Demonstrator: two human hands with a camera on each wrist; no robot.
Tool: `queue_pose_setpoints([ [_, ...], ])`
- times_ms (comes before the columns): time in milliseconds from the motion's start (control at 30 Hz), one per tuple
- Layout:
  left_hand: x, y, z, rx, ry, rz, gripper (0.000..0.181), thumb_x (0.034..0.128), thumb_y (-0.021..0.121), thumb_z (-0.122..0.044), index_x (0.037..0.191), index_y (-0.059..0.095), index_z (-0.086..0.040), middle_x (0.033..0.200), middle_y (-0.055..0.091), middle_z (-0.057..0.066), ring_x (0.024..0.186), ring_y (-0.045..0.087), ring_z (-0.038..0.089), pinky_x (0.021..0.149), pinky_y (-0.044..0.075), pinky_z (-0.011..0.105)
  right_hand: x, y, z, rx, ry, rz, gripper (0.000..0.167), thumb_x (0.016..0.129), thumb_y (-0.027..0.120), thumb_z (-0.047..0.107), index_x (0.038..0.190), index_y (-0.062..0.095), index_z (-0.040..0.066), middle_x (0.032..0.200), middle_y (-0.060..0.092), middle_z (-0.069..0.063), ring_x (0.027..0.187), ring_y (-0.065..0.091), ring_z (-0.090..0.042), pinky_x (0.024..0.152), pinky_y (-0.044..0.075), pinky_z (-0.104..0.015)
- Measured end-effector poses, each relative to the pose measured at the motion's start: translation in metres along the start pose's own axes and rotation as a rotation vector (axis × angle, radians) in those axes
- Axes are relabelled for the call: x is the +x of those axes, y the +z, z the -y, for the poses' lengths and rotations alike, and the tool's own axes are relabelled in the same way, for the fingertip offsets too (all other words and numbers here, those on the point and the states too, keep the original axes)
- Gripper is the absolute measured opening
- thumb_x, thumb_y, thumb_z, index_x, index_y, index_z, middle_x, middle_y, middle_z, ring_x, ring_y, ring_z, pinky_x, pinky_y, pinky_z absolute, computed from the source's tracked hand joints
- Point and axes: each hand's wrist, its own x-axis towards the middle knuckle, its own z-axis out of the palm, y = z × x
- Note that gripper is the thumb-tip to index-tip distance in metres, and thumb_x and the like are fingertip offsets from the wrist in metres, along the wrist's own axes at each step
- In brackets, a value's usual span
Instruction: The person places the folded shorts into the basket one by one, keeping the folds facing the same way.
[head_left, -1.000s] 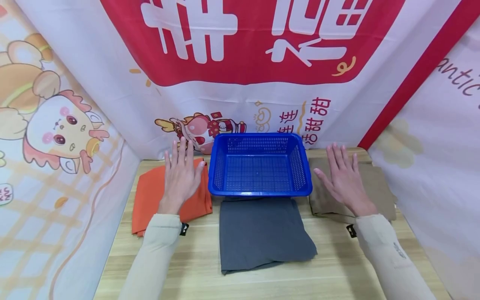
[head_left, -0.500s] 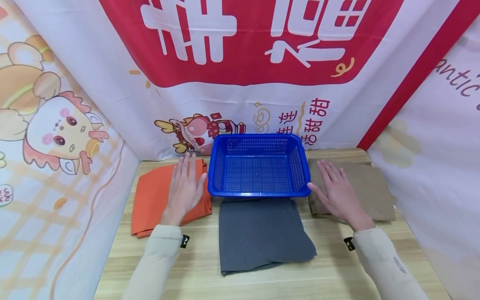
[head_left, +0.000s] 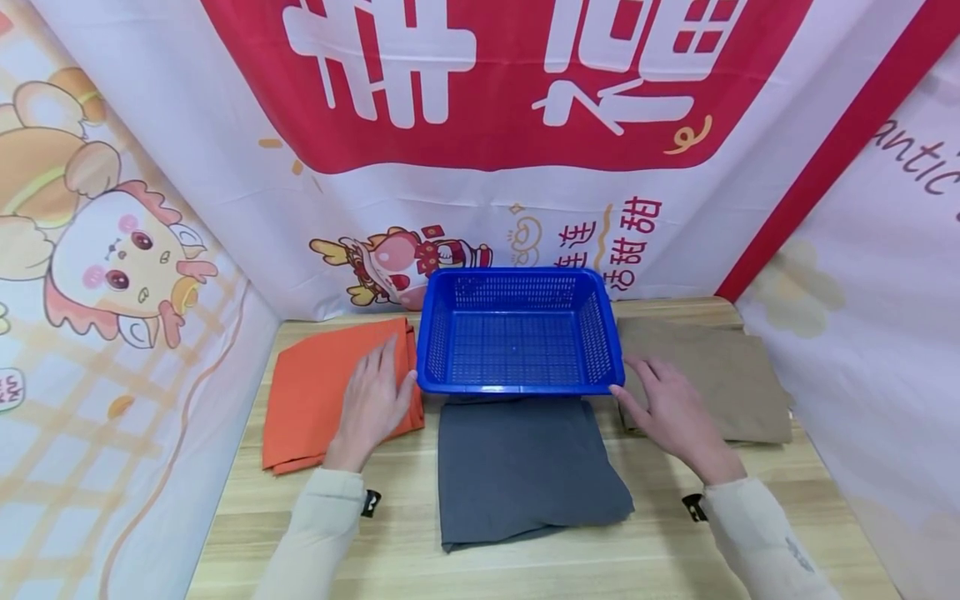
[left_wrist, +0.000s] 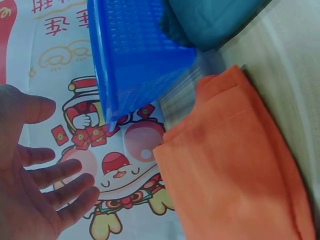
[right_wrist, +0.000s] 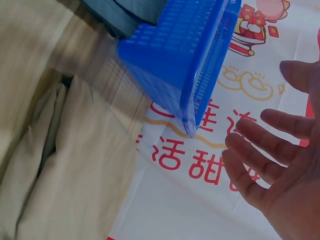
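Note:
In the head view a blue basket stands between the two hands. My left hand, fingers extended, is over the right part of the folded orange cloth, its thumb near the basket's left side. My right hand, fingers slightly bent, is by the basket's right side, over the left part of the folded khaki cloth. Both wrist views show a gap between the hand and the basket, with nothing held. A folded dark grey cloth lies in front of the basket.
The wooden table carries the cloths and the basket. A printed white and red curtain hangs right behind the basket, and printed fabric closes the left side; more white fabric hangs on the right.
Both hands have moved down and toward the person in the head view, the right one also slightly left. Their fingers are lower beside the basket. The basket and cloths have not moved.

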Motion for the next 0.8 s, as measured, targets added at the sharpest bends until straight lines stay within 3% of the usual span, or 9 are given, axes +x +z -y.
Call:
queue_pose_setpoints([
  [333,-0.013,0.007,0.005,-0.057,-0.047,0.038,0.061,0.1005,0.062,-0.029,0.150,0.042,0.001,0.138,0.054,0.026,0.121,0.053,0.043,0.094,0.050,0.060,-0.011,0.009,0.005,0.013,-0.034,-0.056,0.035,0.097,0.070,0.028,0.120,0.067,0.001,0.104,0.067,-0.014,0.092,0.064,-0.032,0.076,0.055,-0.052],
  [533,-0.022,0.014,0.009,-0.077,-0.091,0.051,0.041,0.0988,0.064,-0.027,0.129,0.059,0.001,0.111,0.065,0.017,0.098,0.060,0.034,0.076,0.054,0.050,-0.017,0.012,0.009,0.048,0.013,0.014,0.020,0.097,0.070,0.027,0.105,0.069,0.009,0.093,0.069,-0.006,0.084,0.066,-0.025,0.069,0.056,-0.045],
  [800,-0.034,0.029,0.005,-0.093,-0.143,0.106,0.027,0.0967,0.067,-0.027,0.114,0.068,-0.006,0.099,0.066,0.009,0.087,0.061,0.026,0.067,0.054,0.042,-0.021,0.024,0.010,0.072,-0.005,0.091,0.014,0.095,0.073,0.022,0.100,0.070,0.009,0.086,0.069,-0.001,0.075,0.067,-0.019,0.064,0.055,-0.038],
])
